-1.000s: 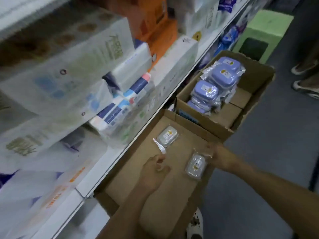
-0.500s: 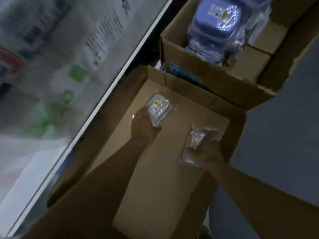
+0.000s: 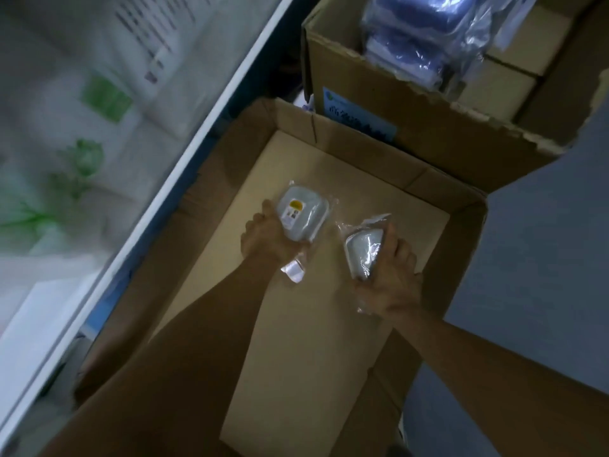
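- The left hand (image 3: 263, 240) grips a wrapped grey container (image 3: 301, 215) from its near end, label up, above the floor of the open cardboard box (image 3: 461, 206).
- The right hand (image 3: 390, 280) clasps a second wrapped grey container (image 3: 364, 253), tilted on edge, just left of its thumb.
- Risk: the slick loose wrap may slide in either grip, dropping a container into the box.
- Lifting fast, a forearm could catch the box wall beside it.

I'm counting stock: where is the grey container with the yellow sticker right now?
Head view, centre: the left hand grips the grey container within the open cardboard box, just left of the second wrapped container in the right hand.
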`<state>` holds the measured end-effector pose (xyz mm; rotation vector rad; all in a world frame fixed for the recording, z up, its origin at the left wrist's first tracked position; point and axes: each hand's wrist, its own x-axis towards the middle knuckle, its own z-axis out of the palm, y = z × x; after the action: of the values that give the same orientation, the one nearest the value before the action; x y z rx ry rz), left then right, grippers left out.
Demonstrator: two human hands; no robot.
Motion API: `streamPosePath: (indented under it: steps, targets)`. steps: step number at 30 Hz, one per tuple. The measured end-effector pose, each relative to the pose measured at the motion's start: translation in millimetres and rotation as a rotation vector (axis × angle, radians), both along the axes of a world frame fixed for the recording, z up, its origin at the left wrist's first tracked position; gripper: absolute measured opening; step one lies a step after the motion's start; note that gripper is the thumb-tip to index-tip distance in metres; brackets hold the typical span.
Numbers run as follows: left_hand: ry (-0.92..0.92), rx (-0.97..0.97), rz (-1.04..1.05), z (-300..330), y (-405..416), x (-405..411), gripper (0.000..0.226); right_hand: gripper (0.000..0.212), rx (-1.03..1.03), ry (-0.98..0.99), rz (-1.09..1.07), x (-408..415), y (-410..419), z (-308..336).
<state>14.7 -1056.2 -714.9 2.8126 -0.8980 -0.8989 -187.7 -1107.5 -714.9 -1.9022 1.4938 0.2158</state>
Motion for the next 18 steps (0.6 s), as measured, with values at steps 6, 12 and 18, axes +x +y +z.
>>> streamPosePath:
  steps: [6, 12, 18]
  targets:
    - [0.213, -0.118, 0.265, 84, 62, -11, 0.089, 0.124, 0.133, -0.206, -0.060, -1, -3, 84]
    - [0.180, -0.255, 0.391, 210, 109, -21, 0.078, 0.127, 0.202, -0.365, 0.027, 18, -7, 185]
    - [0.092, -0.407, 0.464, 327, 144, -41, 0.085, 0.092, 0.258, -0.607, 0.165, 31, -7, 308]
